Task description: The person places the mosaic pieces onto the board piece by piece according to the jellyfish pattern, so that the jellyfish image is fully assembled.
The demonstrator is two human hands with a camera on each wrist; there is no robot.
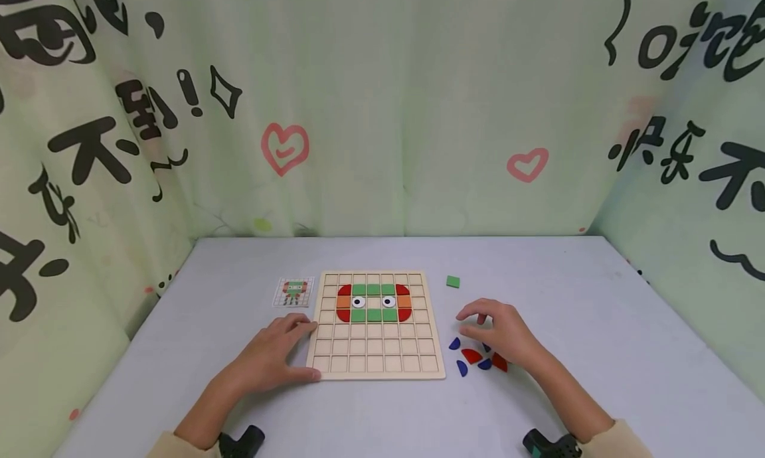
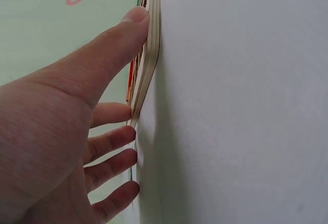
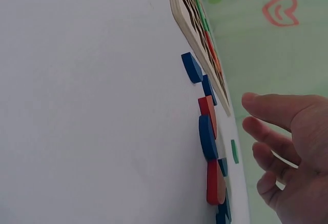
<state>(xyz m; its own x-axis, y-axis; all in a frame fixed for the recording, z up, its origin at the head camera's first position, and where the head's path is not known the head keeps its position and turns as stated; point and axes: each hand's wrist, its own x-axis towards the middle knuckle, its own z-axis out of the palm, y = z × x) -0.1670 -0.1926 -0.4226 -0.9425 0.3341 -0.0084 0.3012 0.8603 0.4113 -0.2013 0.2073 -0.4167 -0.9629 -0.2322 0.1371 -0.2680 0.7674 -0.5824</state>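
A wooden grid board (image 1: 373, 347) lies on the table, with red, orange and green pieces and two eye pieces set in its upper rows. My left hand (image 1: 269, 357) rests at the board's left side, thumb by the near corner and fingertips along the edge. To the right of the board, my right hand (image 1: 505, 333) hovers over loose pieces, its fingers loosely bent with nothing between them. Below it lie red quarter-round pieces (image 1: 471, 356) and several blue half-round pieces (image 1: 462, 368), some partly hidden by the hand. In the right wrist view a blue piece (image 3: 192, 68) sits near the board's corner.
Beyond the right hand lies a single green square (image 1: 453, 281). A small pattern card (image 1: 293, 292) showing a figure is left of the board. The white table (image 1: 382, 418) ends at a pale green curtain (image 1: 406, 113) with black writing and hearts.
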